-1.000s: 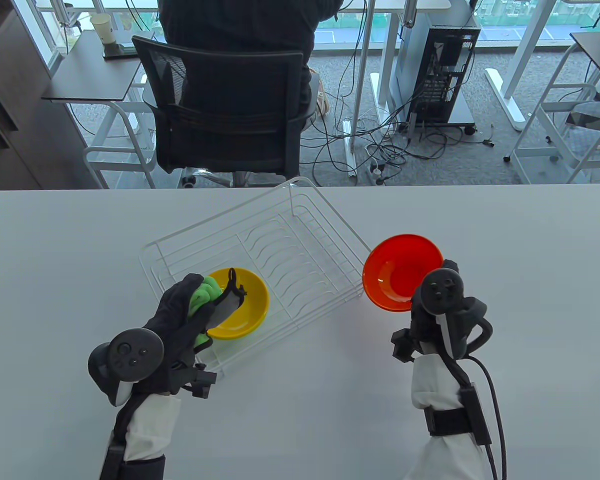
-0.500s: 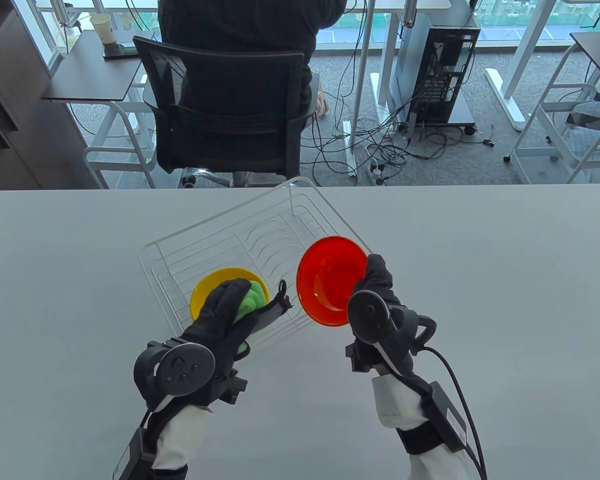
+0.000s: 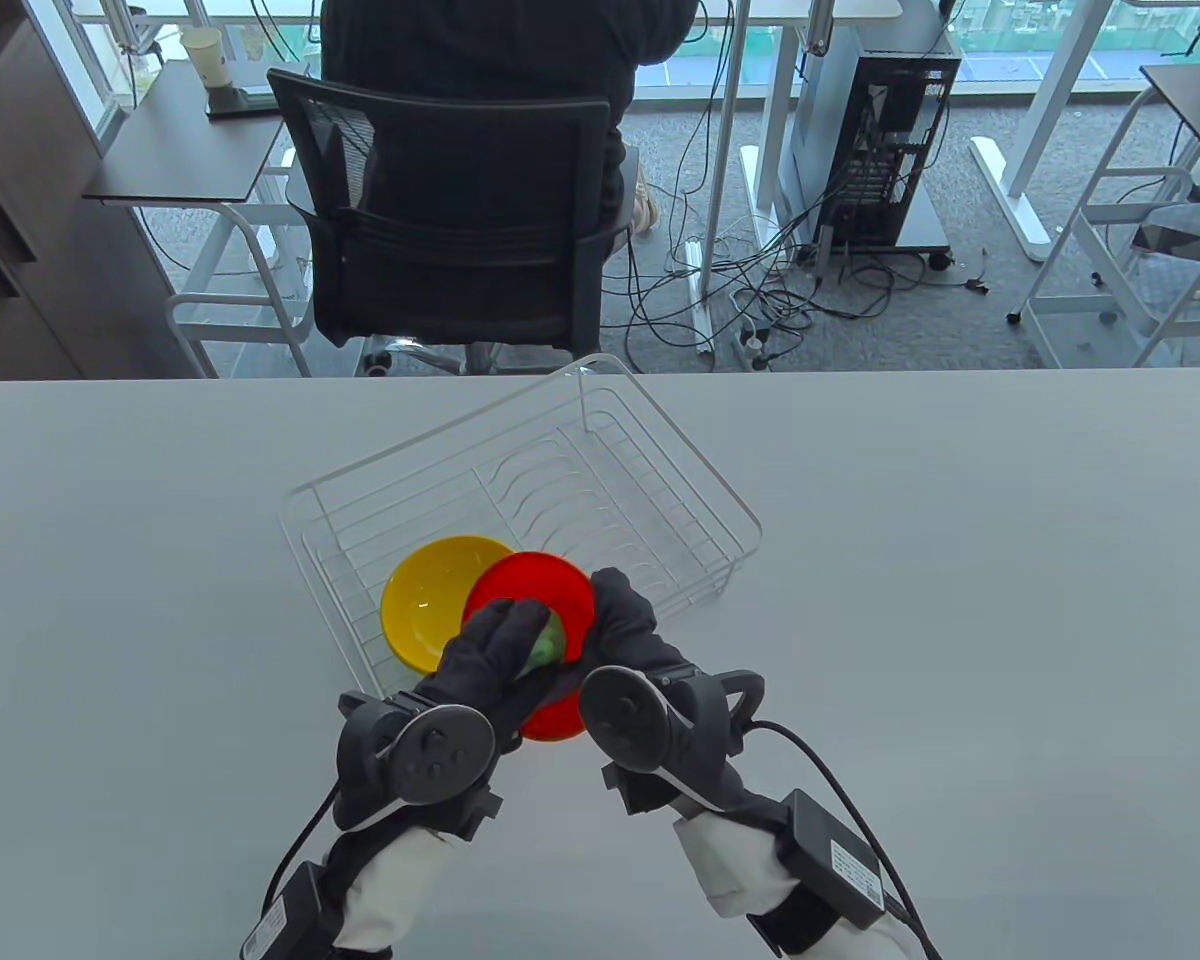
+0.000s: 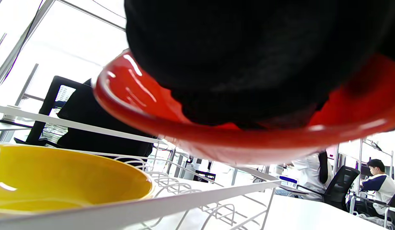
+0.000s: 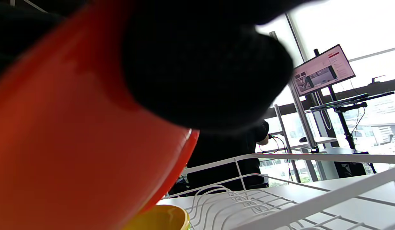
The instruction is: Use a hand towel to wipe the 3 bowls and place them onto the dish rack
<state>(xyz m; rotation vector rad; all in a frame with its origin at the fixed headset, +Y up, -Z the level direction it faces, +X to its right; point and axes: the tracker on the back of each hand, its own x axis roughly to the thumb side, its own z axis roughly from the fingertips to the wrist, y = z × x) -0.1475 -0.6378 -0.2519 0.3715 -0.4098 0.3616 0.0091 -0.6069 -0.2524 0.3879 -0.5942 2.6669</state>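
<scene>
Right hand [image 3: 625, 625] has its grip curled on the rim of the red bowl [image 3: 540, 590], fingers round the right edge. It holds the bowl in the air over the near edge of the dish rack [image 3: 660, 470], just above the worktop [image 3: 960, 600]. My read: it's held up free so the other hand can scrub inside without the bowl sliding.

Left hand [image 3: 495, 650] sits in the bowl's hollow, fingers curled over the green towel [image 3: 548, 645], pressing it to the inner face. Only a sliver of towel shows between the fingers. So the step in hand looks like wiping bowl two.

Orientation: the bowl is tilted, not level. Its open face points up and toward the person; the near rim sits lower and is hidden behind both hands. It's round, so no real long axis; the rim plane slopes down toward the near side. In the left wrist view the red rim [image 4: 127, 105] hangs above the rack wire, clear of it.

Yellow bowl [image 3: 430, 610] sits upright in the rack's near-left corner, mouth up. The red bowl overlaps its right edge from above; I can't tell if they touch.

Third bowl: not in view.

Both wrist views are mostly blocked by glove.
</scene>
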